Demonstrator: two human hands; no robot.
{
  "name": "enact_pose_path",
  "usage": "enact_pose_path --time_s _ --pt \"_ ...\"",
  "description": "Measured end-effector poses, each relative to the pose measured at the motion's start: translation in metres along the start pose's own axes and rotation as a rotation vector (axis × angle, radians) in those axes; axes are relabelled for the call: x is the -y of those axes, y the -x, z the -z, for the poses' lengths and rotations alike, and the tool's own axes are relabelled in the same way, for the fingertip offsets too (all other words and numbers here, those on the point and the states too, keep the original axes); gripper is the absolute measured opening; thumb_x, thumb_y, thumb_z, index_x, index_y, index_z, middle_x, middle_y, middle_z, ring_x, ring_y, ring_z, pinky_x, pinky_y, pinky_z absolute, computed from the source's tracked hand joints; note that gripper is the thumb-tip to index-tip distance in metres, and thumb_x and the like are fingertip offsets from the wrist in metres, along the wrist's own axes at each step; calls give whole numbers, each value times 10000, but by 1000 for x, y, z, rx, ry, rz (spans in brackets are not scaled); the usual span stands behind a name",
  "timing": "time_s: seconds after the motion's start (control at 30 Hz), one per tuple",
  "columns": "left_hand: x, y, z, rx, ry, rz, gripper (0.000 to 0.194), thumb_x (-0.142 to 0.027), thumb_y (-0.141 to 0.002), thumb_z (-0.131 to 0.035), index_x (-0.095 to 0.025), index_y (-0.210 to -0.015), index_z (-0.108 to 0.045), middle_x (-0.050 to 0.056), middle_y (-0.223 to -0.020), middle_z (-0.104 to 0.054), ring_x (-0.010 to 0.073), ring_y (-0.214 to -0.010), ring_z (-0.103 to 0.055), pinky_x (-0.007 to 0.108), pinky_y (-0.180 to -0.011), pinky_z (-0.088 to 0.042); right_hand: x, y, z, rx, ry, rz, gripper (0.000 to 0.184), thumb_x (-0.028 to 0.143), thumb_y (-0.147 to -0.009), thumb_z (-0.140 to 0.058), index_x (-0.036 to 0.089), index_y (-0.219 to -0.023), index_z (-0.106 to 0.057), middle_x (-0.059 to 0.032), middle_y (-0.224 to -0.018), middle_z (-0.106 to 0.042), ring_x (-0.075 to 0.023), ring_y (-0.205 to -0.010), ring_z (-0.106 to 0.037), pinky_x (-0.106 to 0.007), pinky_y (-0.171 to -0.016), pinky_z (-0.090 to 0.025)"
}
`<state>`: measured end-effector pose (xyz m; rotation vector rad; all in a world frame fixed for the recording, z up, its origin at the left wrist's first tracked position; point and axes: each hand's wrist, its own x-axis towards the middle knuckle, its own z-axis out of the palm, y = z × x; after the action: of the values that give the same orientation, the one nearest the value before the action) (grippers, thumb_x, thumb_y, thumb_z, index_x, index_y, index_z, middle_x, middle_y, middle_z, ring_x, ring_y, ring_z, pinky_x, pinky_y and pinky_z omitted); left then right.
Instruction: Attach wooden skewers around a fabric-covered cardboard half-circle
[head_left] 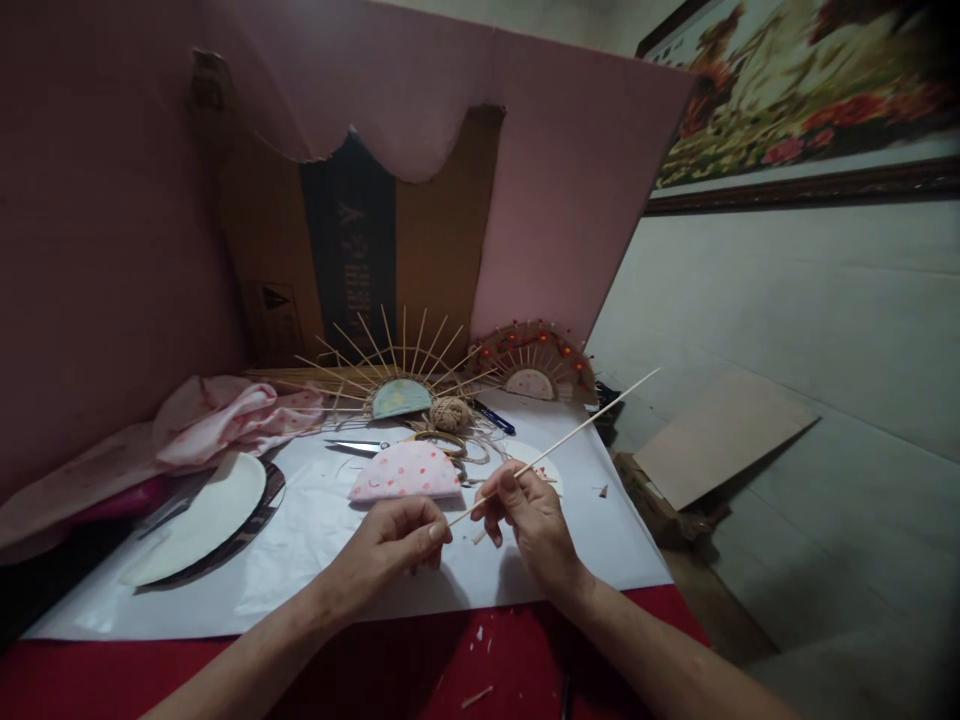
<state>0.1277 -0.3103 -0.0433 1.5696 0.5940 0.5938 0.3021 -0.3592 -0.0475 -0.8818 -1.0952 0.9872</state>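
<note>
Both of my hands hold one long thin wooden skewer (585,425) that slants up to the right. My left hand (397,545) pinches its near end between thumb and fingers. My right hand (525,515) grips it a little further along, fingers curled round it. Just beyond my hands lies a pink fabric-covered half circle (405,470) on white paper (315,540). Behind it stand a blue half circle with skewers fanned out (401,395) and a finished fan with red beads (536,365).
Scissors (360,446), a ball of twine (450,412) and a blue pen (495,418) lie behind the pink piece. A white disc (202,515) and pink cloth (217,420) are at left. Pink-covered cardboard (375,200) walls the back. Cardboard (712,440) lies on the floor at right.
</note>
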Motion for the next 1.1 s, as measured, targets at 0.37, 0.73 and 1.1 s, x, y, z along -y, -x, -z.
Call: enact_pose_path --time_s 0.37,0.73,1.1 --pt "-1 -1 -1 -33 -45 31 280 -411 -775 -566 -139 -709 -572 -19 -567 -524 96 -520 -439 222 -509 -316 0 0 -1 -13 -42 -8 335 477 -842 -517 163 -725 -514 -23 -568 -624 -79 -407 -439 -207 -402 -334" --pt "-2 0 -2 -18 -11 31 268 -405 -772 -576 -143 -716 -592 -13 -568 -533 102 -535 -441 227 -514 -312 -3 0 -1 -28 -52 -1 343 487 -831 -526 159 -728 -533 -22 -575 -616 -79 -403 -435 -208 -390 -333" --pt "3 0 -1 9 -20 1 215 -358 -803 -548 -154 -761 -600 -13 -605 -550 103 -567 -462 229 -553 -344 -5 2 -1 -31 -62 18 348 487 -827 -531 159 -708 -531 -18 -572 -610 -80 -401 -440 -208 -384 -330"
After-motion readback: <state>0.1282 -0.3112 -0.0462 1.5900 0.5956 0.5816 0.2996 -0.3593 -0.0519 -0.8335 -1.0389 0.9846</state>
